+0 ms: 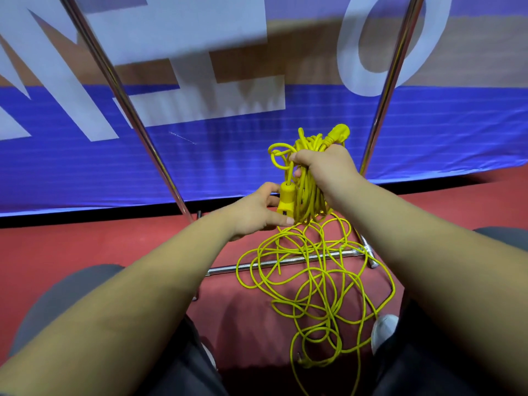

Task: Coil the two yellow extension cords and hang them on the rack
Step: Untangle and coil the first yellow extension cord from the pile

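My right hand (323, 167) grips a bundle of coiled yellow extension cord (310, 190), held upright in the air, with a yellow plug (338, 132) sticking out above the fist. My left hand (257, 212) holds the cord's yellow socket end (285, 202) between thumb and fingers, just left of the bundle. A second yellow cord (317, 281) lies in loose tangled loops on the red floor below, draped over the rack's low crossbar (274, 264). Its plug (303, 362) rests near my feet.
The rack's two chrome uprights (125, 104) (391, 81) rise left and right of my hands. A blue, white and tan banner (228, 132) stands behind the rack. My knees and a white shoe (384, 331) are at the bottom, on red carpet (85, 247).
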`<state>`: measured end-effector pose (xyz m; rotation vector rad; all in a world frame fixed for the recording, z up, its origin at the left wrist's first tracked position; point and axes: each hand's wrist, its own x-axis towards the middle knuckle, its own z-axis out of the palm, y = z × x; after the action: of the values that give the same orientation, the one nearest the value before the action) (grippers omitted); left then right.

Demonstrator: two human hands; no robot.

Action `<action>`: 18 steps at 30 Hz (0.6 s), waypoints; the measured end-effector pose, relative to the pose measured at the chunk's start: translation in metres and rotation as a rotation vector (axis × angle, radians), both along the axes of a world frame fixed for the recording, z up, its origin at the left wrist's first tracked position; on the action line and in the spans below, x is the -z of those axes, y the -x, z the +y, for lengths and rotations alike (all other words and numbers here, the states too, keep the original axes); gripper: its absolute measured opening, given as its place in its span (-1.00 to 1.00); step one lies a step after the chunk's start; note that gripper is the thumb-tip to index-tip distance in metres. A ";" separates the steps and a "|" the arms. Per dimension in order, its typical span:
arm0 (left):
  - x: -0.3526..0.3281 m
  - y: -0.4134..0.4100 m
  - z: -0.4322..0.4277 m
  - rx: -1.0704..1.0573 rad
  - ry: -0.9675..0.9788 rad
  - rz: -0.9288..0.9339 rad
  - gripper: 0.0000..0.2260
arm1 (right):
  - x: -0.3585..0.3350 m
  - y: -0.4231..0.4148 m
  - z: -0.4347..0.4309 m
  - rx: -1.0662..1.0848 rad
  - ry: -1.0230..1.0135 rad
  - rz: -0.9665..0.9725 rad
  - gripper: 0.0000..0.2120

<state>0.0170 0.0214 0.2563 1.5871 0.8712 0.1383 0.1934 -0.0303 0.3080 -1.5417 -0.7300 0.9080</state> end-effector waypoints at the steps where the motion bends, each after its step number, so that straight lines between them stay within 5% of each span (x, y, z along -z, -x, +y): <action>1: -0.004 0.001 0.001 -0.001 0.016 0.001 -0.43 | 0.001 -0.002 0.000 0.004 0.004 0.000 -0.83; 6: -0.030 0.015 0.012 0.007 0.098 0.037 -0.65 | 0.000 -0.015 0.003 0.057 0.011 -0.055 -0.84; 10: -0.048 0.019 0.020 -0.200 0.222 -0.013 -0.59 | -0.001 -0.023 0.002 -0.003 0.075 -0.261 -0.83; 14: -0.050 0.019 0.024 -0.314 -0.035 0.023 -0.68 | -0.003 -0.013 -0.003 -0.173 0.137 -0.494 -0.84; 18: -0.041 0.008 0.017 -0.291 -0.368 0.209 -0.42 | -0.001 0.001 -0.004 -0.273 0.181 -0.575 -0.77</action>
<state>0.0090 0.0384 0.2978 1.8282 1.2959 0.3609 0.1926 -0.0339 0.3086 -1.9228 -1.3220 0.7395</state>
